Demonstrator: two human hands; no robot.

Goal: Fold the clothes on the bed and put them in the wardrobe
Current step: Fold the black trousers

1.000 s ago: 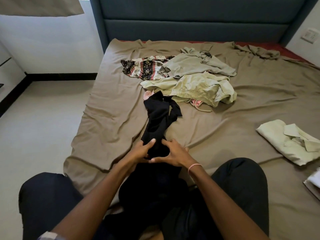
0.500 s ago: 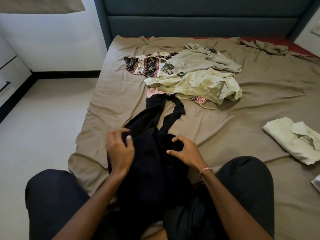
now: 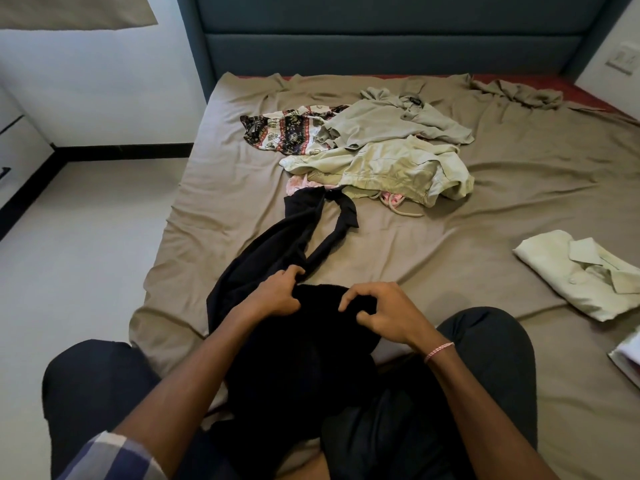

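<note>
The black garment (image 3: 273, 244) lies bunched at the near edge of the bed, one end on the person's lap, the rest trailing toward the middle, with a narrow strip looping off beside it. Both hands clutch it: the left hand (image 3: 277, 294) grips a gather of cloth where that strip begins, and the right hand (image 3: 384, 313) pinches the mound just beside it with curled fingers. It looks like the start of a fold, with the garment still unshaped. Done well, the cloth should be spread flat on bare sheet first and the seams found before any crease is made.

The bed (image 3: 519, 188) wears a wrinkled brown sheet below a teal headboard (image 3: 381, 36). Pale floor (image 3: 86, 237) runs along its left edge. A heap of unfolded clothes (image 3: 391, 161) sits toward the head, and a folded pale green shirt (image 3: 568, 275) lies at the right edge.
</note>
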